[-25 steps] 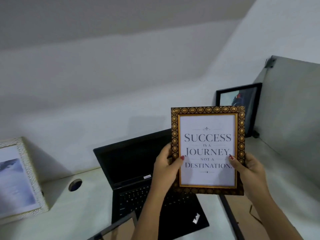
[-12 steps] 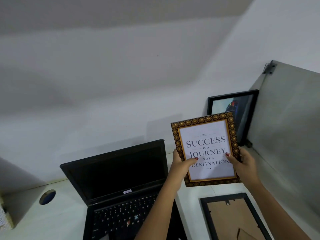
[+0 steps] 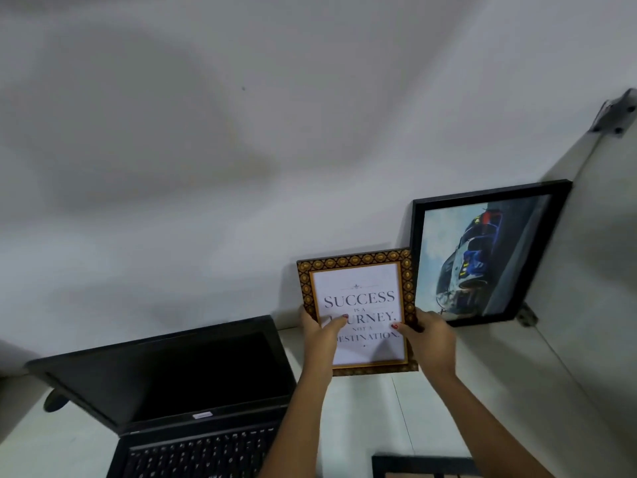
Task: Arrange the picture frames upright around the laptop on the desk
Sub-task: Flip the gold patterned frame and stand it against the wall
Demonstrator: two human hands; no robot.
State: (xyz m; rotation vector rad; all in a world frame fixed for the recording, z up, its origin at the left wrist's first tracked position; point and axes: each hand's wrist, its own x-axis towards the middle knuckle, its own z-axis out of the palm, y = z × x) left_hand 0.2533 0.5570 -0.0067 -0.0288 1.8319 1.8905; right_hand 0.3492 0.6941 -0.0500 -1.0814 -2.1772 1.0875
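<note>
A gold-patterned frame [image 3: 358, 270] with the words "Success is a journey, not a destination" stands upright at the back of the desk, close to the wall. My left hand [image 3: 319, 339] grips its left edge and my right hand [image 3: 431, 339] grips its right edge, thumbs on the glass. Its bottom edge is at the desk surface. An open black laptop [image 3: 179, 384] sits to its left. A black-framed car picture [image 3: 482, 257] stands upright just to its right, in the corner.
Another black frame [image 3: 424, 469] lies flat at the bottom edge, back side up. A grey partition panel [image 3: 606, 270] closes the right side. A round cable hole [image 3: 55, 403] is left of the laptop. The white desk [image 3: 372, 408] runs to the wall.
Both hands have carried the gold frame away from me and down, from above the laptop to the back of the desk beside the car picture. The view has shifted right.
</note>
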